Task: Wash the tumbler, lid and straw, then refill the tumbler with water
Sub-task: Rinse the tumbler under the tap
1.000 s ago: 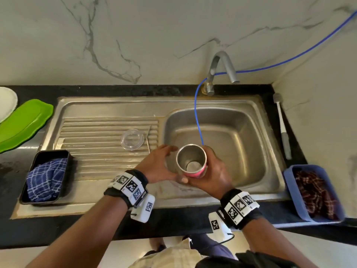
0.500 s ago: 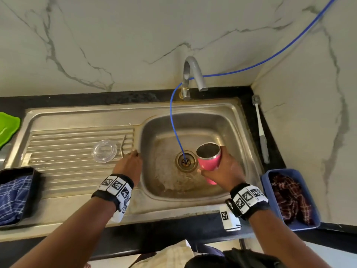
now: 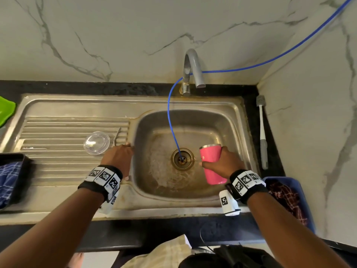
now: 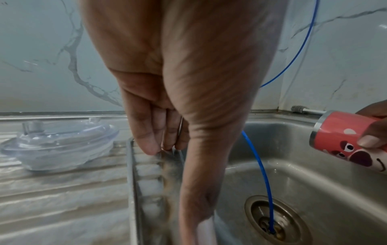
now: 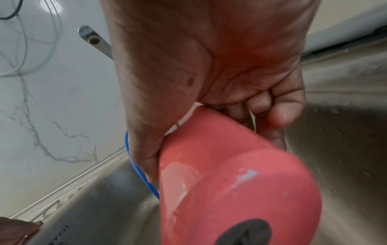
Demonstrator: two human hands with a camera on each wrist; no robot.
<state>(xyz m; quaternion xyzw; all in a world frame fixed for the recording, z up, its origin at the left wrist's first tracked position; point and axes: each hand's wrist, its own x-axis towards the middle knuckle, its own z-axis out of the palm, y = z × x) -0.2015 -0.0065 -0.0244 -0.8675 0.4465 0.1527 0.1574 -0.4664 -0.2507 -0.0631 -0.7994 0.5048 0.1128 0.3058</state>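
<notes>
At left of centre in the head view we see the clear lid [image 3: 96, 142] and metal straw [image 3: 117, 135] on the sink's drainboard [image 3: 58, 171]. Our left hand [image 3: 118, 159] rests straight-fingered on the basin edge, holding nothing. Right of the drain [image 3: 182, 159], our right hand [image 3: 222, 165] has its grip curled around the pink tumbler [image 3: 211, 163], tilted over the wet basin.

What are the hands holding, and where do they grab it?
The right hand holds the pink cup around its side. The left hand holds nothing; it rests on the sink edge.
</notes>
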